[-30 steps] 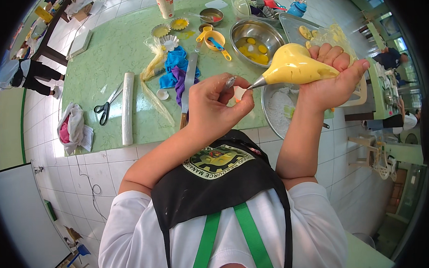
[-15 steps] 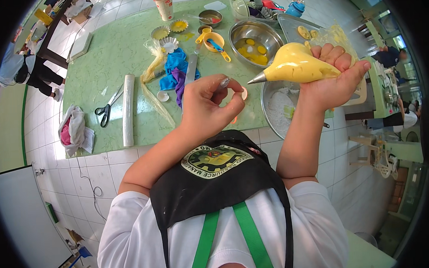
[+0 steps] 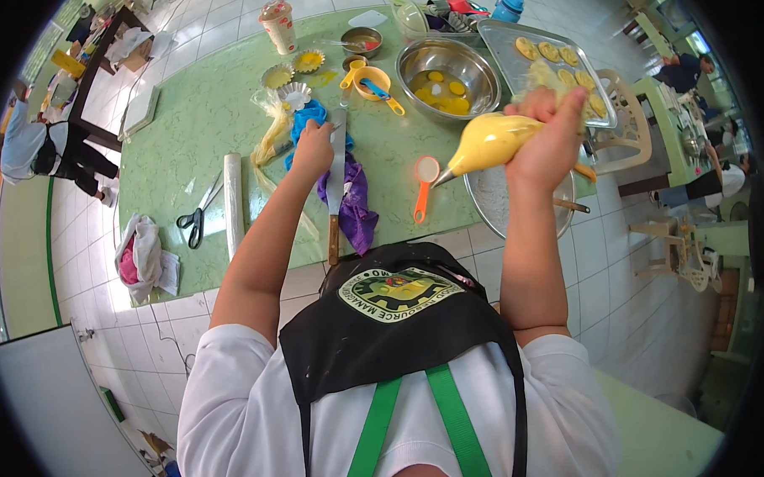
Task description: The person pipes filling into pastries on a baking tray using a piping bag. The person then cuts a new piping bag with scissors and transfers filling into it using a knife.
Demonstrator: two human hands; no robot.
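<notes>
My left hand [image 3: 311, 148] reaches over the table, fingers closed on the blue cloth [image 3: 304, 115] beside a long metal spatula with a wooden handle [image 3: 334, 223]. A purple cloth [image 3: 357, 212] lies next to that. My right hand [image 3: 540, 149] grips a piping bag [image 3: 488, 142] full of yellow mixture, its metal nozzle pointing down and left, near an orange measuring spoon [image 3: 420, 205]. Below the bag is a steel bowl [image 3: 482, 210] with white powder. Behind it stands a larger steel bowl [image 3: 410, 65] holding yolks and liquid egg.
A tray of pale yellow rounds [image 3: 501, 41] is at back right. On the green table [image 3: 168, 145] are scissors [image 3: 195, 224], a film roll [image 3: 233, 202], fluted moulds [image 3: 279, 74] and a cup [image 3: 278, 28]. Co-workers [image 3: 42, 149] are at both sides, by other tables.
My left hand has left the nozzle and moved forward and left onto the blue cloth. My right hand has lowered and tilted the piping bag, pulling slightly inward.
</notes>
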